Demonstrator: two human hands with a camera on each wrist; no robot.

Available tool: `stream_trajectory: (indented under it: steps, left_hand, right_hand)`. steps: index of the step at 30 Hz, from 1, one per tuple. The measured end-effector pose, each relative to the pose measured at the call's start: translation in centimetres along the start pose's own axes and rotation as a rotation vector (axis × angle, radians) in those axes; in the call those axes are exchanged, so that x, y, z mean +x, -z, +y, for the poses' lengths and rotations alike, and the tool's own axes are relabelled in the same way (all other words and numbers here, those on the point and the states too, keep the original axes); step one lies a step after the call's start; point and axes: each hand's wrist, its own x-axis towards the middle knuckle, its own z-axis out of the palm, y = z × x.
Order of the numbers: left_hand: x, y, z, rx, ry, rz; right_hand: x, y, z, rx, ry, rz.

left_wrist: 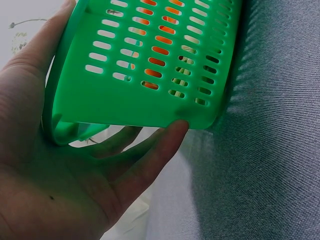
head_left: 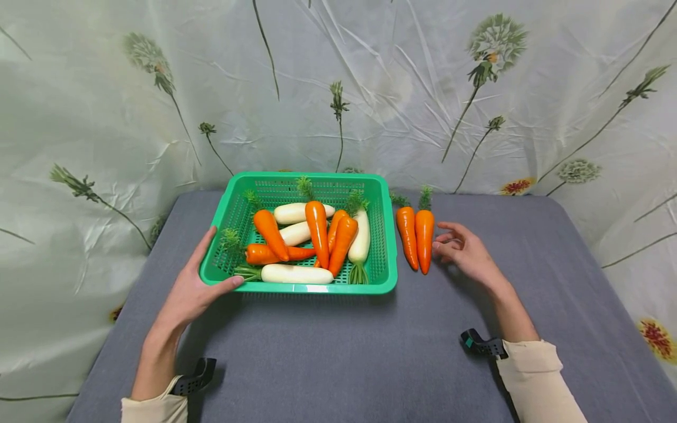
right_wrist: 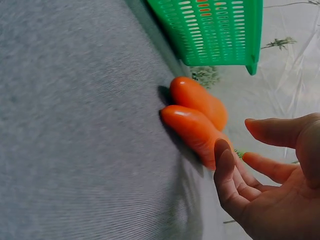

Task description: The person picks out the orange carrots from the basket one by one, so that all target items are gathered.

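A green plastic basket point(head_left: 390, 258) holds several orange carrots point(head_left: 317, 229) and several white radishes point(head_left: 297, 274), all with green tops. My left hand point(head_left: 193, 291) grips its front left corner, thumb on the front rim and fingers along the left side. In the left wrist view, the fingers point(left_wrist: 150, 165) reach round the slotted basket wall point(left_wrist: 125, 107). Two carrots point(head_left: 425, 241) lie side by side on the cloth, just right of the basket. Close to their right side is my right hand point(head_left: 465, 252), holding nothing, its fingers loosely bent; contact with the nearer carrot cannot be told.
Grey cloth point(head_left: 338, 358) covers the table under everything. Behind it hangs a pale curtain point(head_left: 328, 70) printed with dandelions. Each wrist wears a black strap point(head_left: 483, 345) near a cream sleeve point(head_left: 534, 376).
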Motion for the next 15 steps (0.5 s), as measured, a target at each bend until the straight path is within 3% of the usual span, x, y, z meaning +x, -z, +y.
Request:
stream_trajectory:
  steps: [8,15]
  left_hand:
    - [-0.1,0.0,0.0,0.001,-0.006,0.001]
    - [0.0,0.0,-0.1,0.003,-0.012,0.004]
  right_hand:
    - [0.5,0.3,-1.4,-0.045,0.047,0.033]
    - [1.0,-0.3,-3.1,0.013,0.106,0.022]
